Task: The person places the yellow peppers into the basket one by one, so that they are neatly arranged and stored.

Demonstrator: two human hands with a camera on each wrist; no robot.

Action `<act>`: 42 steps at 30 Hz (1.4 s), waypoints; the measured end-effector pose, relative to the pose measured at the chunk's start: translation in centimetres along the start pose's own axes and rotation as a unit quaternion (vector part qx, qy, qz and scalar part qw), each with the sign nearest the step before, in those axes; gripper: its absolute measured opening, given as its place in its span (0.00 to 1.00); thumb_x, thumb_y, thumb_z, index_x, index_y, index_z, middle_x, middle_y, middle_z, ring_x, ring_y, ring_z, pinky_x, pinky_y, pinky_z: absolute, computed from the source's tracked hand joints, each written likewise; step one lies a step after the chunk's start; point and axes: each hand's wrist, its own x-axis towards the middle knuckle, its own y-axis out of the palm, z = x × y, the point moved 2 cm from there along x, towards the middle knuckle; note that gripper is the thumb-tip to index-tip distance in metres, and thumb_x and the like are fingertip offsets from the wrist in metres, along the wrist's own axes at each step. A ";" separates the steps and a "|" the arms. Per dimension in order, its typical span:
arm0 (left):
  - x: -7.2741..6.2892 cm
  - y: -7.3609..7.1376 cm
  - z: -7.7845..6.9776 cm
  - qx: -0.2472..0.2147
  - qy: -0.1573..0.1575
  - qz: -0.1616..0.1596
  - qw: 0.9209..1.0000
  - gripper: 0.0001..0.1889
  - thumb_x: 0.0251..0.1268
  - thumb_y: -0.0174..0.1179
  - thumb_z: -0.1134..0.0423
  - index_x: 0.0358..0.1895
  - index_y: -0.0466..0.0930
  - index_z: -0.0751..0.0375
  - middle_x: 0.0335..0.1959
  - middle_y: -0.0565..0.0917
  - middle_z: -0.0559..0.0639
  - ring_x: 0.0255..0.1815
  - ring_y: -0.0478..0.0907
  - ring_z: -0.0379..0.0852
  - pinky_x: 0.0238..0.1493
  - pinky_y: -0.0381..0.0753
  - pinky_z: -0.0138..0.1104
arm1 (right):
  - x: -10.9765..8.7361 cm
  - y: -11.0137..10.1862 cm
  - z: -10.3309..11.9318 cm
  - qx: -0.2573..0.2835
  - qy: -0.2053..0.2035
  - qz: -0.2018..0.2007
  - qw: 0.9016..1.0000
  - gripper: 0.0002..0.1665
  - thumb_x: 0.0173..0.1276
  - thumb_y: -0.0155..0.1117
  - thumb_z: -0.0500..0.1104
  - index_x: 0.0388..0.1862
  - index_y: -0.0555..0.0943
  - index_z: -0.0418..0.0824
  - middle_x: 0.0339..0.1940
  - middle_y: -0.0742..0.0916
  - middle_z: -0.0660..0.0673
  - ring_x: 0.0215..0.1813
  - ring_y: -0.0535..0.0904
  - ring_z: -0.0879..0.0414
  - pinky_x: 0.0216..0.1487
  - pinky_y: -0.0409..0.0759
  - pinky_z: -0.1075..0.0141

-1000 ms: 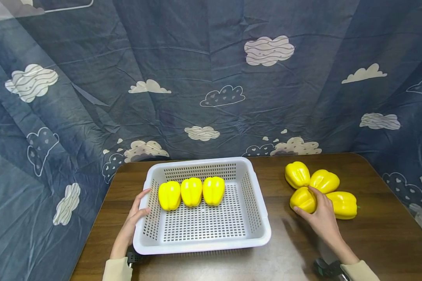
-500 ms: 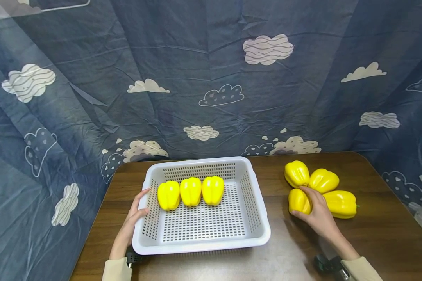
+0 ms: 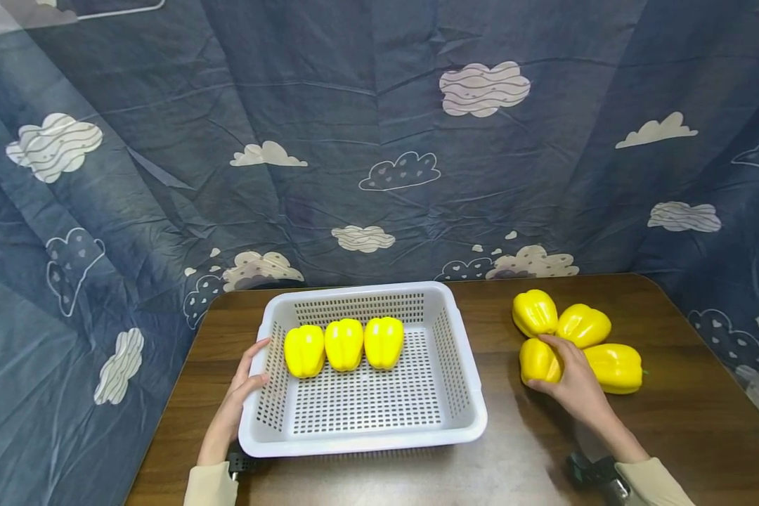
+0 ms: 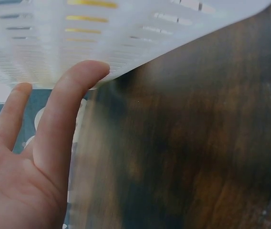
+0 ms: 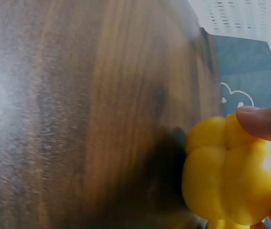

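At the basket's (image 3: 367,445) left side, the person's left hand (image 3: 234,399) touches the wall, its grip spread apart. Inside the basket, in its left and middle part, three yellow peppers (image 3: 344,344) sit in a row. Right of the basket, over the table (image 3: 506,471), the right hand's (image 3: 575,388) grip is clamped on a yellow pepper (image 3: 537,362); three more peppers (image 3: 583,326) cluster around it, right of the basket.

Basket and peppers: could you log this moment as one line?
left hand: touches basket; right hand: grips yellow pepper; basket: three yellow peppers; table: three others
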 end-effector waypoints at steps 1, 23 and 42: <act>0.0 0.0 0.0 -0.002 0.000 0.002 1.000 0.32 0.65 0.41 0.66 0.73 0.47 0.50 0.74 0.44 0.61 0.58 0.60 0.69 0.46 0.73 0.47 | 0.0 -0.1 0.0 0.002 0.001 0.000 1.000 0.47 0.42 0.78 0.34 0.62 0.66 0.29 0.56 0.71 0.26 0.57 0.63 0.31 0.53 0.60 0.35; 0.1 -0.2 0.2 -0.001 0.003 0.009 1.000 0.31 0.67 0.41 0.65 0.73 0.47 0.48 0.73 0.46 0.60 0.59 0.61 0.67 0.46 0.73 0.49 | 1.7 -1.9 5.5 0.052 0.019 -0.008 0.998 0.50 0.46 0.79 0.40 0.67 0.65 0.36 0.62 0.69 0.31 0.60 0.64 0.34 0.56 0.62 0.36; 0.2 -0.2 0.3 -0.011 0.001 0.005 1.000 0.32 0.65 0.42 0.65 0.73 0.48 0.47 0.73 0.47 0.60 0.59 0.60 0.69 0.46 0.73 0.50 | 3.2 -1.2 10.5 0.102 -0.017 0.010 0.995 0.50 0.47 0.79 0.42 0.69 0.65 0.39 0.62 0.71 0.39 0.62 0.66 0.42 0.61 0.64 0.44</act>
